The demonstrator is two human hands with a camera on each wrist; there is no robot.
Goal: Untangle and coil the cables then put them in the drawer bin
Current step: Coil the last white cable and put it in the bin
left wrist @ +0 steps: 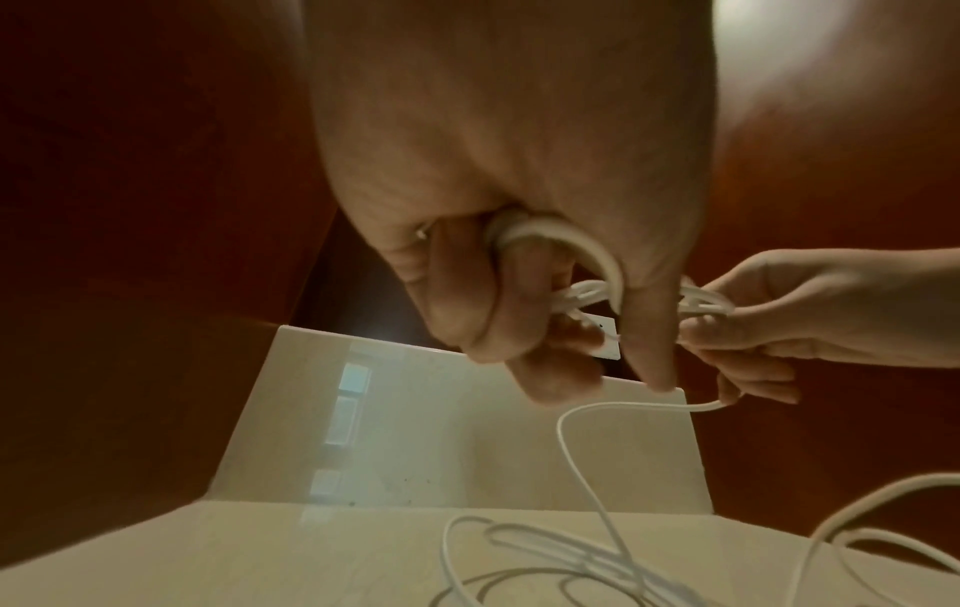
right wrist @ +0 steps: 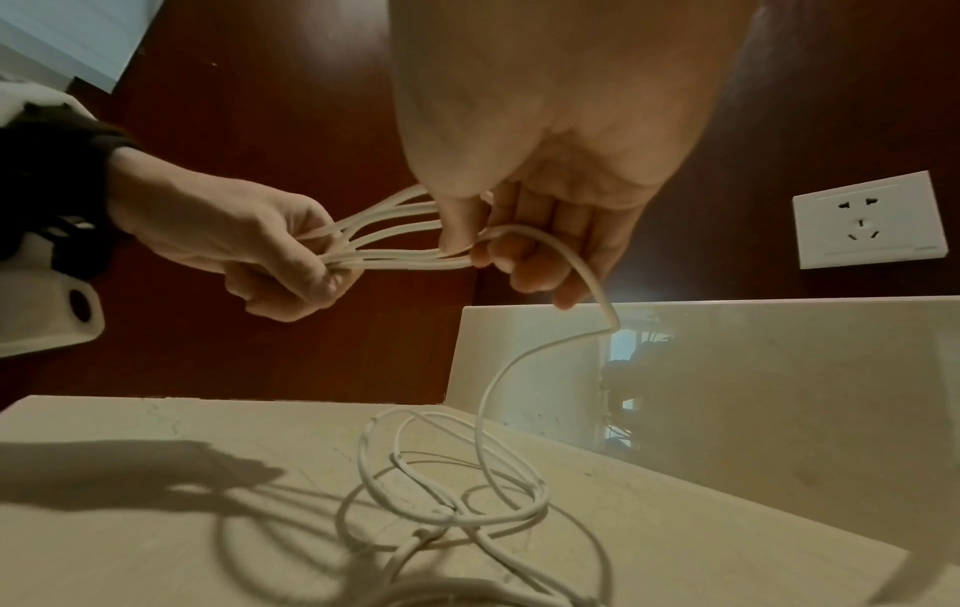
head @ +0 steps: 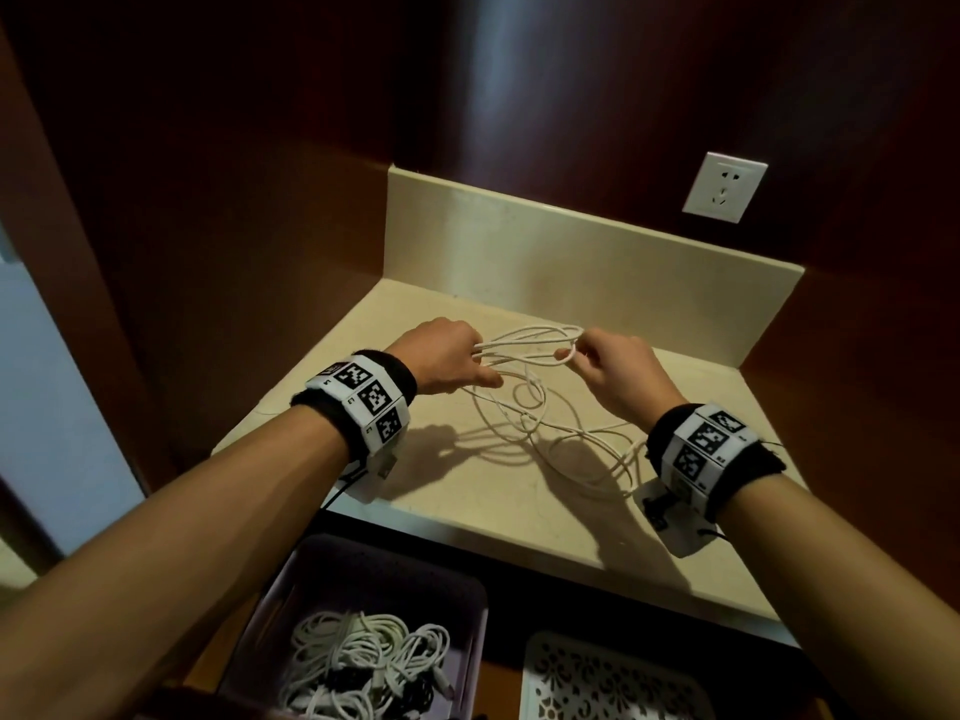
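Cable (head: 524, 341) (white) held by both hands.

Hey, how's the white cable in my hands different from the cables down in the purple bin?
The white cable is held up between the left hand and right hand in a few long loops, its tail loose on the countertop. The cables in the purple bin lie piled below the counter, untouched. The held cable is all white; the bin pile includes dark pieces. Both are mostly thin white cord.
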